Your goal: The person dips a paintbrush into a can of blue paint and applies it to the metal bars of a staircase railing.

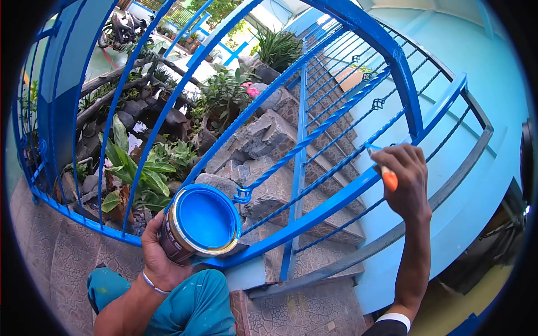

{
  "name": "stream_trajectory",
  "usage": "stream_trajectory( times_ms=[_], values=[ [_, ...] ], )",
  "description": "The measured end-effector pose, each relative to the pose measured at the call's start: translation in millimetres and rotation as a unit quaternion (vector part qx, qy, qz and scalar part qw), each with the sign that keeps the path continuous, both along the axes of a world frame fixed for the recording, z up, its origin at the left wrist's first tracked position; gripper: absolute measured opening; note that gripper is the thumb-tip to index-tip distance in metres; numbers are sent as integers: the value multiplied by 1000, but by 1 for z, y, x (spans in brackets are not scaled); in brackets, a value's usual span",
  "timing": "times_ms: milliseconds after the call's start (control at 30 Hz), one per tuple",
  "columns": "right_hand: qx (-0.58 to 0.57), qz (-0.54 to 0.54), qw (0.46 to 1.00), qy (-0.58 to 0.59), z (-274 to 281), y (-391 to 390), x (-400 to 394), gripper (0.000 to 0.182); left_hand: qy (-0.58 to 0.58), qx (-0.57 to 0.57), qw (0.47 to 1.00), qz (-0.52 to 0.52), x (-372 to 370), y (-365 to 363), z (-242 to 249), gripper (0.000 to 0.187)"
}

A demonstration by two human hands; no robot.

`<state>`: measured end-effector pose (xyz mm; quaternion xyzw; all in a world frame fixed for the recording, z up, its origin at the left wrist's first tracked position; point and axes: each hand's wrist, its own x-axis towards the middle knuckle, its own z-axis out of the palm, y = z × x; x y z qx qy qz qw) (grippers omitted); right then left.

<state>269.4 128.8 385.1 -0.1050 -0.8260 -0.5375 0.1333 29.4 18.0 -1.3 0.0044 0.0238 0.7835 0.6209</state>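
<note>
My left hand is wrapped round a paint can, its open top tilted toward me and blue paint inside. In my right hand is a paintbrush with an orange handle end; its blue tip meets a twisted bar of the stair railing. The bristles are mostly hidden by my fingers. Just beneath that hand runs a glossy blue rail. Farther out, the lower handrail is dull grey.
Tiled stairs with rough rocks lie behind the railing. Leafy plants grow at left inside the curved blue bars. A light blue wall rises on the right. My knees in teal trousers are below the can.
</note>
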Motion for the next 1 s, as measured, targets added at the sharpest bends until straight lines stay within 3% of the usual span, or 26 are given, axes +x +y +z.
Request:
stream_trajectory(
  times_ms=[67,167,267,367,567,700,833,933,1000],
  values=[
    [20,21,999,41,18,-1,-12,28,7,7,1000,-8,1,0,-1,67],
    [149,45,986,56,45,22,-19,28,0,-3,1000,-6,2,2,-4,69],
    [172,1,985,33,44,40,-18,27,-4,-7,1000,-6,0,2,-5,68],
    [145,-32,989,-6,5,41,-10,23,-10,-8,1000,0,0,1,-2,66],
    [-17,19,998,-61,-88,23,11,21,-12,-6,1000,5,0,1,-2,63],
    [-107,80,990,42,-62,10,-2,32,12,3,1000,4,-1,1,-4,63],
    [67,86,993,40,-23,31,-16,36,-12,18,1000,-6,-1,-1,1,59],
    [130,5,991,-8,-28,49,-8,34,-47,30,998,-4,-3,-6,9,51],
    [108,-39,993,-39,-51,47,-1,27,-49,25,998,5,-3,-5,8,50]
  ],
)
